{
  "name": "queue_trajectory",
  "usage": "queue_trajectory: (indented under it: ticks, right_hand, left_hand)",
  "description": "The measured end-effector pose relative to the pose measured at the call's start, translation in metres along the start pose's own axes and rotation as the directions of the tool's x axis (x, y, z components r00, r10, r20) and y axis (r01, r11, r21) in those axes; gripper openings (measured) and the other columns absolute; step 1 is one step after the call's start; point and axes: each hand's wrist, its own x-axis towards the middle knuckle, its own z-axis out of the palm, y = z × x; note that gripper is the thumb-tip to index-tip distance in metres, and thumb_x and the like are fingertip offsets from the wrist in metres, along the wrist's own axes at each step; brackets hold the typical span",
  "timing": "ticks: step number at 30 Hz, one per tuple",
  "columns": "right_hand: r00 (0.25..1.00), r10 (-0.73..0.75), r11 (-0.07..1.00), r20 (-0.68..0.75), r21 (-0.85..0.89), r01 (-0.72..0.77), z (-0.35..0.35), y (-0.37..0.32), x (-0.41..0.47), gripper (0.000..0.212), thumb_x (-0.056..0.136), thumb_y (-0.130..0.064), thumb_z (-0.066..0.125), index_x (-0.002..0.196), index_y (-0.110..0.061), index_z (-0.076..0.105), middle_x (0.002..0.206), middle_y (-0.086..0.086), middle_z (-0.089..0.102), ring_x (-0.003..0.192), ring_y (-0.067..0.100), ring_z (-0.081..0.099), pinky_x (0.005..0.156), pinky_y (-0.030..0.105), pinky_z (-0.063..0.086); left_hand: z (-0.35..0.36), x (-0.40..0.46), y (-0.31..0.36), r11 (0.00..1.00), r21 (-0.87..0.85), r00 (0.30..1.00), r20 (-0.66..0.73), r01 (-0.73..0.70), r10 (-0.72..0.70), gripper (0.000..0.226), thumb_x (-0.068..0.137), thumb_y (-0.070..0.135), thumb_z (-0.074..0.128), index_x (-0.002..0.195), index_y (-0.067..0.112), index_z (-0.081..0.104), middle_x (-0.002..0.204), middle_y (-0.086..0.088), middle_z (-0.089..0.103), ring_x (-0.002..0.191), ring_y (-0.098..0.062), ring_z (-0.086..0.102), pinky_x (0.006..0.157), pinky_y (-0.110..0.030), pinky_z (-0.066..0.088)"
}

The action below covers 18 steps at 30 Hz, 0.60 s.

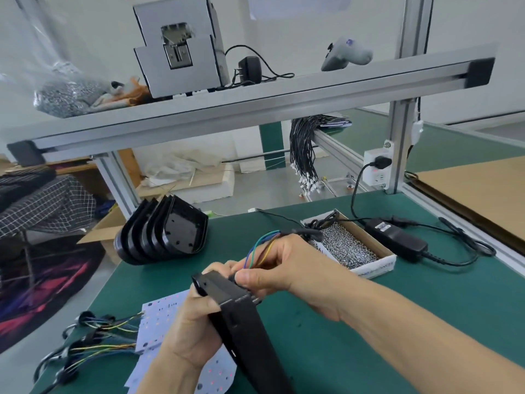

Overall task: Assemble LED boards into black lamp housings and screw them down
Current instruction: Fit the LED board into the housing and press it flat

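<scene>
My left hand point(191, 325) grips a black lamp housing point(244, 322) held edge-on above the green table. My right hand point(281, 268) pinches a bundle of coloured wires point(260, 248) at the housing's top end; the wires loop up and away from it. The LED board those wires belong to is hidden behind the housing. Several white LED boards point(159, 317) with coloured wire tails point(93, 336) lie on the table under my left wrist. A nested stack of empty black housings point(164, 231) lies on its side at the table's far left.
A cardboard box of small silver screws point(348, 247) stands right of my hands, with a black power adapter point(396, 237) and its cable beyond it. An aluminium shelf rail point(255, 106) crosses overhead. A wall socket point(377, 166) hangs on the right post.
</scene>
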Motion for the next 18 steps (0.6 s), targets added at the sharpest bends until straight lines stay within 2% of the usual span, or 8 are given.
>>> queue_trajectory:
  ticks: [2, 3, 6, 8, 10, 12, 15, 18]
  right_hand:
    - [0.999, 0.036, 0.999, -0.022, 0.009, -0.036, -0.002, 0.003, -0.001, 0.008, 0.086, -0.002, 0.067, 0.09, -0.001, 0.073, 0.107, 0.025, 0.069, 0.087, 0.018, 0.067, 0.06, 0.012, 0.049]
    - [0.998, 0.059, 0.998, -0.039, 0.01, -0.058, -0.003, 0.005, -0.002, 0.008, 0.087, -0.004, 0.067, 0.09, -0.005, 0.074, 0.107, 0.022, 0.07, 0.081, 0.011, 0.065, 0.06, 0.012, 0.048]
    - [0.982, 0.161, 0.98, -0.096, 0.133, -0.148, -0.008, 0.012, -0.003, 0.019, 0.086, -0.016, 0.069, 0.101, -0.005, 0.072, 0.096, 0.006, 0.073, 0.078, 0.008, 0.065, 0.065, 0.015, 0.05]
    - [0.968, 0.216, 0.969, -0.127, 0.148, -0.197, -0.017, 0.012, -0.008, 0.031, 0.084, -0.03, 0.068, 0.102, -0.004, 0.069, 0.086, 0.003, 0.073, 0.071, 0.009, 0.065, 0.063, 0.016, 0.051]
    - [0.949, 0.237, 0.969, -0.206, 0.122, -0.215, -0.03, 0.014, -0.02, 0.052, 0.079, -0.047, 0.065, 0.103, -0.001, 0.068, 0.099, 0.008, 0.074, 0.082, 0.015, 0.07, 0.075, 0.024, 0.055]
    - [0.959, 0.154, 0.985, -0.236, 0.112, -0.131, -0.038, 0.019, -0.037, 0.062, 0.075, -0.057, 0.068, 0.114, -0.009, 0.067, 0.116, 0.004, 0.07, 0.107, 0.017, 0.066, 0.092, 0.031, 0.052]
    - [0.994, 0.019, 1.0, -0.112, 0.0, -0.019, -0.027, 0.027, -0.05, 0.048, 0.076, -0.036, 0.076, 0.119, -0.02, 0.064, 0.116, -0.004, 0.07, 0.112, 0.011, 0.063, 0.089, 0.021, 0.05]
    - [0.949, 0.061, 0.997, -0.31, 0.063, -0.043, -0.019, 0.037, -0.042, 0.024, 0.08, -0.009, 0.076, 0.102, -0.015, 0.072, 0.1, 0.004, 0.075, 0.092, 0.013, 0.07, 0.076, 0.018, 0.053]
  left_hand:
    - [0.0, -0.003, -0.002, 0.999, -0.035, 0.995, 0.097, -0.032, 0.036, 0.038, 0.041, 0.026, 0.093, 0.062, 0.015, 0.064, 0.073, -0.005, 0.068, 0.065, -0.018, 0.068, 0.058, -0.024, 0.055]
    - [-0.001, -0.004, -0.003, 1.0, -0.02, 0.997, 0.078, -0.014, 0.015, 0.039, 0.042, 0.025, 0.094, 0.066, 0.014, 0.066, 0.081, -0.008, 0.07, 0.074, -0.022, 0.069, 0.064, -0.028, 0.056]
    - [0.001, -0.001, -0.006, 0.998, -0.016, 0.995, -0.071, 0.068, -0.069, 0.053, 0.032, 0.024, 0.097, 0.076, 0.009, 0.072, 0.092, -0.017, 0.072, 0.081, -0.028, 0.071, 0.072, -0.037, 0.059]
    - [0.006, 0.001, -0.004, 0.995, 0.008, 0.984, -0.15, 0.099, -0.097, 0.045, 0.038, 0.011, 0.091, 0.079, 0.004, 0.074, 0.087, -0.02, 0.073, 0.075, -0.027, 0.071, 0.068, -0.036, 0.06]
    - [0.01, 0.002, -0.001, 0.99, 0.038, 0.969, -0.212, 0.137, -0.126, 0.041, 0.038, -0.003, 0.08, 0.078, 0.002, 0.073, 0.078, -0.017, 0.073, 0.065, -0.024, 0.071, 0.059, -0.033, 0.059]
    - [0.012, 0.001, -0.001, 0.986, 0.057, 0.956, -0.261, 0.157, -0.137, 0.043, 0.035, -0.002, 0.079, 0.077, 0.002, 0.075, 0.078, -0.016, 0.074, 0.064, -0.025, 0.071, 0.056, -0.033, 0.058]
    - [0.022, -0.001, -0.005, 0.983, 0.113, 0.941, -0.325, 0.143, -0.1, 0.044, 0.042, 0.008, 0.08, 0.084, -0.001, 0.073, 0.083, -0.019, 0.074, 0.068, -0.029, 0.072, 0.057, -0.035, 0.058]
    - [0.032, -0.002, -0.008, 0.973, 0.193, 0.942, -0.331, 0.129, -0.059, 0.052, 0.044, 0.01, 0.082, 0.092, -0.005, 0.07, 0.087, -0.02, 0.074, 0.073, -0.032, 0.072, 0.06, -0.034, 0.058]
